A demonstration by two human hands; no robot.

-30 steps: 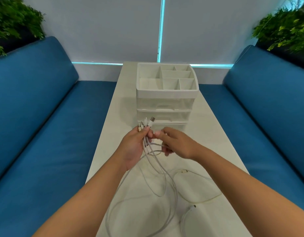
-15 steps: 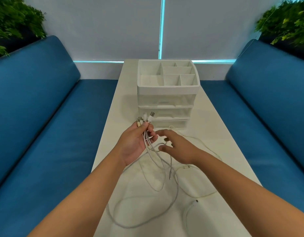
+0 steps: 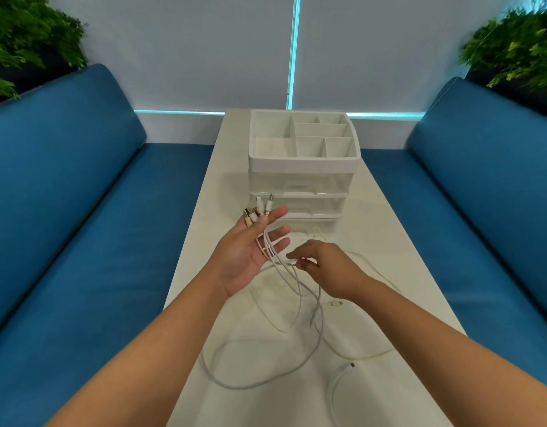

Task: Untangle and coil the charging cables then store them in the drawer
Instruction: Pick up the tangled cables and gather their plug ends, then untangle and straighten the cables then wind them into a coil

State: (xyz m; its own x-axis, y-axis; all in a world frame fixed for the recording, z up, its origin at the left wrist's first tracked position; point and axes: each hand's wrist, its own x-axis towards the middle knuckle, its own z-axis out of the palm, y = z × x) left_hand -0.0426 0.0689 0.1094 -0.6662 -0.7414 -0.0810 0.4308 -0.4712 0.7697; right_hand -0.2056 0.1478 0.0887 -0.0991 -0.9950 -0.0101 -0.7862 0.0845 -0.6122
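While the left hand lies flat, plugs across its fingers | cables trail toward bench's near edge | right hand pinches strands just beside | drawers beyond.

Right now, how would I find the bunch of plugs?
Look at the white drawer box on the long white table. Just before it, the left hand is raised. The plugs poke up past its fingertips, unlike the loose ends lying flat.
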